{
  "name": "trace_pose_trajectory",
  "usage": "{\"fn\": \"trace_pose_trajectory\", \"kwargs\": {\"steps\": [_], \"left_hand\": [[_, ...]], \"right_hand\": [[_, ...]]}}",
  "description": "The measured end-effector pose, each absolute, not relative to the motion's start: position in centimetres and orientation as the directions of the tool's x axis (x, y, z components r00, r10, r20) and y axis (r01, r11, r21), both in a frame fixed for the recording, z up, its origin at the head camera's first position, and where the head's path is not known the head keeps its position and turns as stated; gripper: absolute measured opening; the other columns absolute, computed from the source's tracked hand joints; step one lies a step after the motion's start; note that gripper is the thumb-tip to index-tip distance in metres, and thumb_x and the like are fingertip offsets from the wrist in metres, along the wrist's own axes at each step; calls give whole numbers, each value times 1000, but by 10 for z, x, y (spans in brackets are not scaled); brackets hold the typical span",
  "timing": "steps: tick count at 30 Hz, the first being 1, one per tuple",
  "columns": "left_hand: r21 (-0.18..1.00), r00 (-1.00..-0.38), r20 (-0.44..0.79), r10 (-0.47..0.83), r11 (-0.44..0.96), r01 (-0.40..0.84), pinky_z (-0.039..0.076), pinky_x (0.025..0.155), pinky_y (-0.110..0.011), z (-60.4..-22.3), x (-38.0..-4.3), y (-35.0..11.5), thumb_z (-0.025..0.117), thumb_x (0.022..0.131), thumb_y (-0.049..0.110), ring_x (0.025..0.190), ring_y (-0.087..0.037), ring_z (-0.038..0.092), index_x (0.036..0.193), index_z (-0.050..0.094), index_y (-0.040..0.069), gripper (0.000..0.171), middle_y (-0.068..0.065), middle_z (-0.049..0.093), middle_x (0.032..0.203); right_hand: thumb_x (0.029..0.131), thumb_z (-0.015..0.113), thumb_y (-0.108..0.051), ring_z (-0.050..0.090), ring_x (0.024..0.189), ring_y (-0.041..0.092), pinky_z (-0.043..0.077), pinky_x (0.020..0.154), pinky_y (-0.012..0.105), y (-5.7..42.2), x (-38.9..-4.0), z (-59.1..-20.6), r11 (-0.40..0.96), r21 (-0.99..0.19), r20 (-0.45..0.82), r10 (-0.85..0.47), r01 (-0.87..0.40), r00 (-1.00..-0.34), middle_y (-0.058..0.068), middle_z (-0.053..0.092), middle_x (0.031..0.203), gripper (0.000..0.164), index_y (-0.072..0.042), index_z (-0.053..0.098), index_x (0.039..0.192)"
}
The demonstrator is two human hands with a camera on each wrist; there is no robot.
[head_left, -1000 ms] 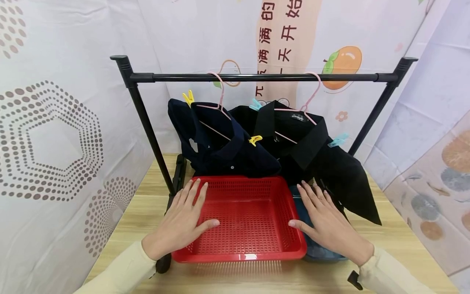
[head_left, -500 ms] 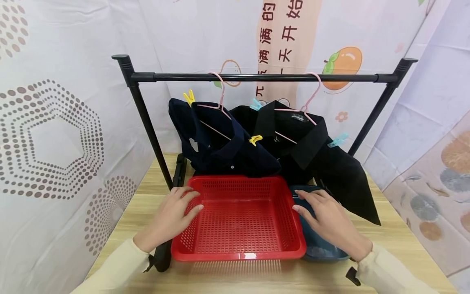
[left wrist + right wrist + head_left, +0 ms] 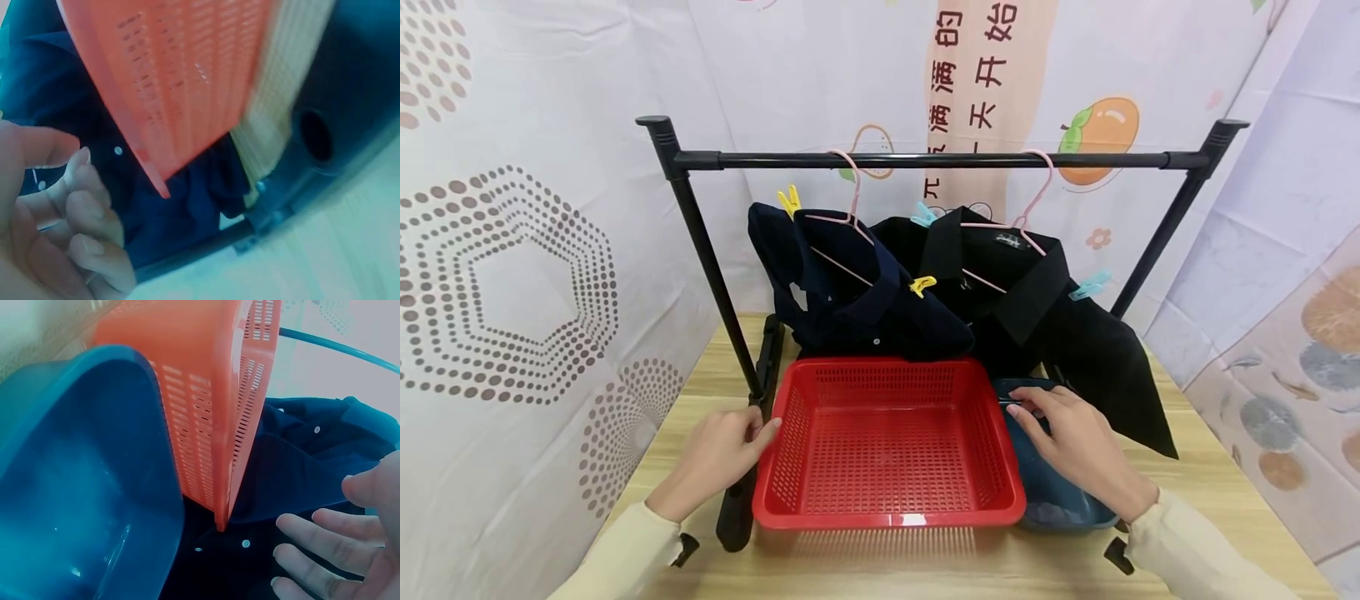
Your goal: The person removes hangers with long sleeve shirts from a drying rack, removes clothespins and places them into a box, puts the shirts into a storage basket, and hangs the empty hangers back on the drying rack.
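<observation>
Both empty, the left hand (image 3: 718,454), loosely curled, and the right hand (image 3: 1078,446), fingers relaxed, flank the red basket (image 3: 887,522); shoving it backward, I reckon, could knock the navy shirt (image 3: 850,321) just behind it.

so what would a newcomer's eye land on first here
Probably the bright red basket, low in the middle of the head view, with a blue basin beside it on the right. Behind them, a navy shirt and a black shirt hang from a black rack, standing out against the pale backdrop.
</observation>
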State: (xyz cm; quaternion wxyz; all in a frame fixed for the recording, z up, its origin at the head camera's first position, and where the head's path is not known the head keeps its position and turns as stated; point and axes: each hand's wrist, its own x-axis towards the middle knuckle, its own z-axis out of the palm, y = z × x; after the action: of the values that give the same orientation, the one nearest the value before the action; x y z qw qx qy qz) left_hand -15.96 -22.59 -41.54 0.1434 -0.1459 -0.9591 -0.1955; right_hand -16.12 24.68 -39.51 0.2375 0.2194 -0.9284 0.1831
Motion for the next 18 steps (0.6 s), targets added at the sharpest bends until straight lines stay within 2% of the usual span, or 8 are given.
{"fn": "trace_pose_trajectory", "kwargs": {"steps": [4, 10, 15, 18], "left_hand": [[317, -939, 257, 230, 897, 306, 28, 45, -25, -422, -156, -233, 71, 98, 36, 47, -5, 34, 61, 46, 22, 46, 12, 34, 51], [348, -946, 213, 243, 886, 306, 24, 46, -22, -429, -151, -237, 70, 98, 39, 47, -2, 30, 59, 45, 23, 50, 14, 33, 51], [468, -968, 115, 222, 848, 250, 28, 45, -23, -434, -150, -237, 64, 100, 48, 47, -3, 35, 62, 52, 21, 49, 12, 42, 51], [574, -976, 31, 216, 795, 194, 35, 43, -24, -438, -150, -237, 60, 102, 52, 47, -6, 44, 67, 59, 18, 48, 8, 50, 54]], "right_hand": [[94, 76, -20, 62, 77, 15, 53, 61, 30, 249, -163, -396, 831, -250, 532, -311, -497, -788, -3, 72, 93, 18, -11, 76, 110], [94, 76, -17, 62, 75, 12, 51, 60, 29, 250, -169, -396, 831, -261, 538, -296, -490, -789, -5, 70, 89, 15, -13, 76, 108], [95, 76, -19, 57, 70, 10, 48, 56, 27, 250, -172, -395, 828, -273, 536, -292, -490, -792, -6, 66, 83, 14, -13, 76, 108], [96, 75, -20, 54, 68, 8, 47, 55, 25, 250, -176, -395, 818, -286, 537, -294, -499, -791, -6, 65, 81, 15, -12, 75, 109]]}}
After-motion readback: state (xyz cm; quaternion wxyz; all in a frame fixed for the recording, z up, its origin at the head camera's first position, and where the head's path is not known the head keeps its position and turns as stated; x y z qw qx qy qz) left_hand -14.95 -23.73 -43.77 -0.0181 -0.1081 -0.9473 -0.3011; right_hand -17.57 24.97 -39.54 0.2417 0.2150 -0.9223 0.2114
